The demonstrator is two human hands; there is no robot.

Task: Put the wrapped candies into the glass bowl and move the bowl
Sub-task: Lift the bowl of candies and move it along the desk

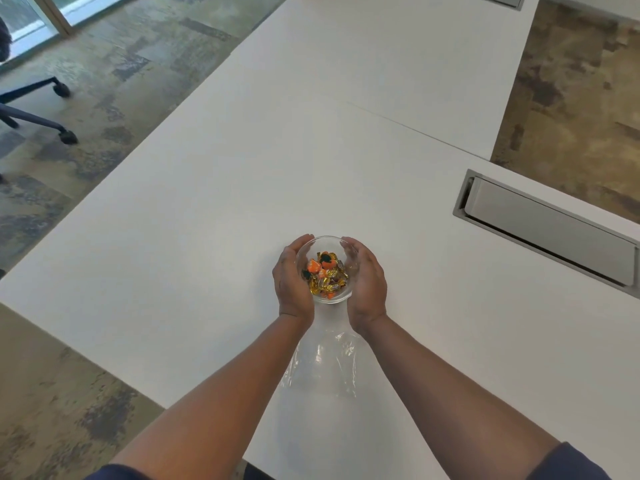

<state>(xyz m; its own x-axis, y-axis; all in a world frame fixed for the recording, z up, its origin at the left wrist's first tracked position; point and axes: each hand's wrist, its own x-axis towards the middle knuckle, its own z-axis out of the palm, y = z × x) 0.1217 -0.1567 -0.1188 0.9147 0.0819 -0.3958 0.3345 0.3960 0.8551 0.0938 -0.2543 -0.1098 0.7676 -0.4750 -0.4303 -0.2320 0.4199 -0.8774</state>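
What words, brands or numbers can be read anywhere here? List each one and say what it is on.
No text can be read in this picture.
Candies in the glass bowl: the gold and orange wrappers carry dark print, too small and blurred to read.
Plastic bag between the forearms: clear, no print visible.
Metal flap set in the white table: no marking visible.
Left hand and right hand cup the bowl's sides and hide part of it.

An office: long white desk with cable hatch, wheeled chair, carpet tiles.
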